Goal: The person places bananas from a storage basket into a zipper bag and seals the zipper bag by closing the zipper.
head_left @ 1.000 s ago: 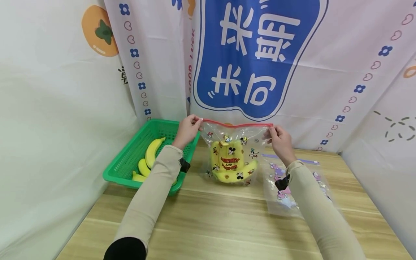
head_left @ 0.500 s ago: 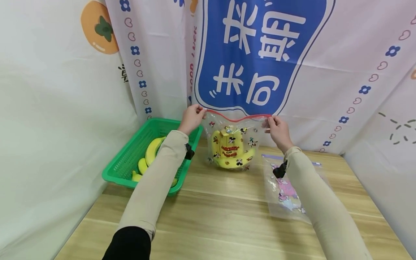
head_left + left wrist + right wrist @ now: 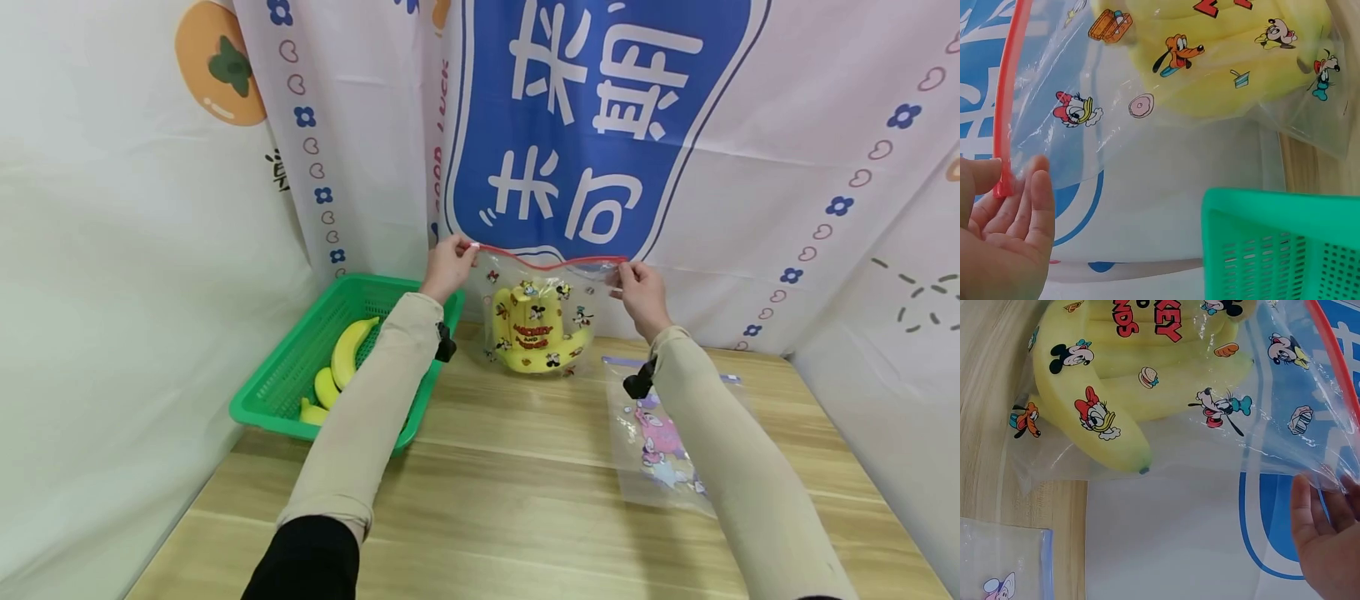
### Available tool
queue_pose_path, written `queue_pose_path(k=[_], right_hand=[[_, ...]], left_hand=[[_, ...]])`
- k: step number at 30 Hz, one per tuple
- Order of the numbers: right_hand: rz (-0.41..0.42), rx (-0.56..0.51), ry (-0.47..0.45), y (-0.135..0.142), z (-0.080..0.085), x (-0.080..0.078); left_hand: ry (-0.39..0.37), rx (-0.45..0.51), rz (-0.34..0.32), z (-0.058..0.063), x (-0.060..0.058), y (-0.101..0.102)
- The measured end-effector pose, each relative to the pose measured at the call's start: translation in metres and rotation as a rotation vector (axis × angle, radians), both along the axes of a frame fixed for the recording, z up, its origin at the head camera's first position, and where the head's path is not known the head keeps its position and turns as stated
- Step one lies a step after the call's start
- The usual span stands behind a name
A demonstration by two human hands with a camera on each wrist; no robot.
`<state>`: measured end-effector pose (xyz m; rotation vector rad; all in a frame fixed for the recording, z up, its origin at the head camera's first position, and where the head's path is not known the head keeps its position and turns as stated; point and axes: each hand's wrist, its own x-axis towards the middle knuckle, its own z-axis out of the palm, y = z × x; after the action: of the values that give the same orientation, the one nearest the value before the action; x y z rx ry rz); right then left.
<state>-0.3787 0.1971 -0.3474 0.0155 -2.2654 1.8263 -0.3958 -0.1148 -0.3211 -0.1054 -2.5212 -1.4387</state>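
Stretched between both hands is a clear zip bag (image 3: pixel 517 271) with a red zip strip and cartoon prints. Several yellow bananas (image 3: pixel 551 312) show through its lower part, a curved one lying along the bottom. My left hand (image 3: pixel 450 267) pinches the left end of the red strip; in the left wrist view, the left hand (image 3: pixel 1013 228) has its thumb over the strip's end and its fingers behind. At the opposite top corner my right hand (image 3: pixel 641 296) pinches the bag. The right wrist view shows the right hand (image 3: pixel 1329 544) partly cut off by the frame edge.
A green basket (image 3: pixel 251 408) with several bananas (image 3: pixel 351 354) stands at the left, partly behind the left forearm. At the right, a second clear bag (image 3: pixel 630 475) with a purple strip lies flat on the wooden table (image 3: pixel 510 500), partly under the right forearm. A printed curtain (image 3: pixel 697 208) hangs behind.
Both hands have risen and lifted the bag with the bananas higher and farther back. The red strip now dips in the middle. The basket and the flat bag stay in place.
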Motion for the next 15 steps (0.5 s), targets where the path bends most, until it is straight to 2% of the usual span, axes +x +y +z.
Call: queue_pose_path(k=[4, 9, 12, 15], right_hand=[[0.042, -0.017, -0.023, -0.0008, 0.0009, -0.0009], [0.189, -0.011, -0.076, -0.0012, 0.0059, 0.0005], [0.263, 0.021, -0.107, -0.0013, 0.0084, 0.0004], [0.298, 0.069, -0.119, -0.0005, 0.0077, -0.0008]], left_hand=[[-0.019, -0.023, -0.006, -0.0006, -0.0035, 0.001], [-0.082, -0.03, -0.042, -0.0006, -0.0046, 0.002], [-0.115, -0.023, -0.055, -0.0011, -0.0029, 0.002], [-0.126, -0.025, -0.059, -0.002, -0.0013, 0.0012]])
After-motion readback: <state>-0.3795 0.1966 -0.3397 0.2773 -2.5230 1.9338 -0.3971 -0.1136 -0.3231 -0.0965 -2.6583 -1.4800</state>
